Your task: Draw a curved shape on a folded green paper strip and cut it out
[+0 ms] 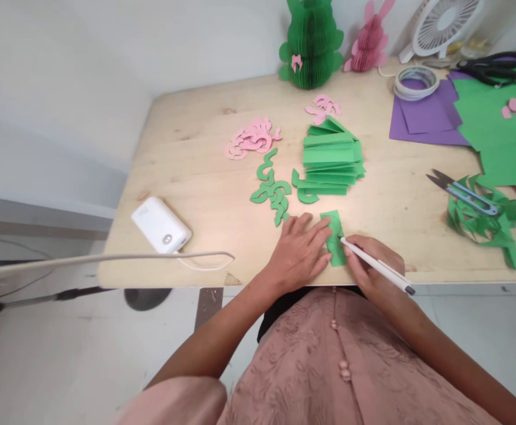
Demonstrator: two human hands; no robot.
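A small green paper strip (pixel 338 255) lies near the table's front edge. My left hand (pixel 299 251) rests flat on its left side, fingers spread. In my right hand (pixel 375 257) is a white pen (pixel 379 265), its tip touching the strip's right part. Faint drawn lines show on the strip, partly covered by my fingers. Just beyond it lies a pile of folded green paper strips (pixel 331 154). Cut green curved pieces (pixel 278 192) lie left of that pile, with pink curved pieces (pixel 253 139) behind them.
Scissors (pixel 463 192) lie on green scraps (pixel 479 227) at right. Purple sheets (pixel 426 115), a tape roll (pixel 416 82), black-handled scissors (pixel 492 68) and a white fan (pixel 446 23) are at back right. Green (pixel 311 47) and pink (pixel 369 41) paper figures stand behind. A power bank (pixel 161 225) lies left.
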